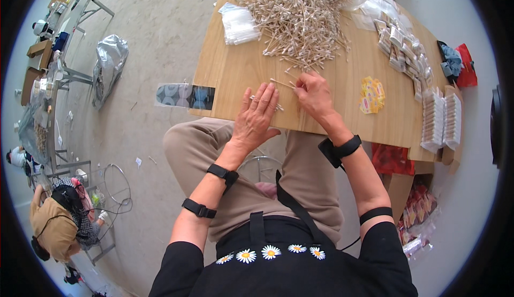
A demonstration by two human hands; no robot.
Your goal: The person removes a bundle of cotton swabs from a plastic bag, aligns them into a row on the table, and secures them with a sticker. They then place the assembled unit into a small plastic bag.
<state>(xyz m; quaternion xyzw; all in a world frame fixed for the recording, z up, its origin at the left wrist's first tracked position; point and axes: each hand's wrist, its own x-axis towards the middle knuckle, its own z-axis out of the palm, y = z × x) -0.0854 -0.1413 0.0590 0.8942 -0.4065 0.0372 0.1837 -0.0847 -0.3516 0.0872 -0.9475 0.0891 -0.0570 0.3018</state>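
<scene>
A large heap of cotton swabs (pixel 302 21) with pale sticks covers the far middle of the wooden table (pixel 230 80). My left hand (pixel 256 116) lies flat near the table's front edge, fingers stretched out, over a few loose swabs (pixel 278 107) whose tips show beside it. To its right, my right hand (pixel 315 96) is closed in a pinch at the near edge of the heap. A single cotton swab (pixel 282 83) sticks out leftward from its fingertips; the exact grip is partly hidden by the fingers.
Clear plastic bags (pixel 239 24) lie left of the heap. Yellow labels (pixel 372 95) sit to the right, beyond them small packed boxes (pixel 399 45) and stacked white packs (pixel 432 120). A patterned sheet (pixel 184 96) overhangs the left edge. At far left a person (pixel 59 219) sits near another table.
</scene>
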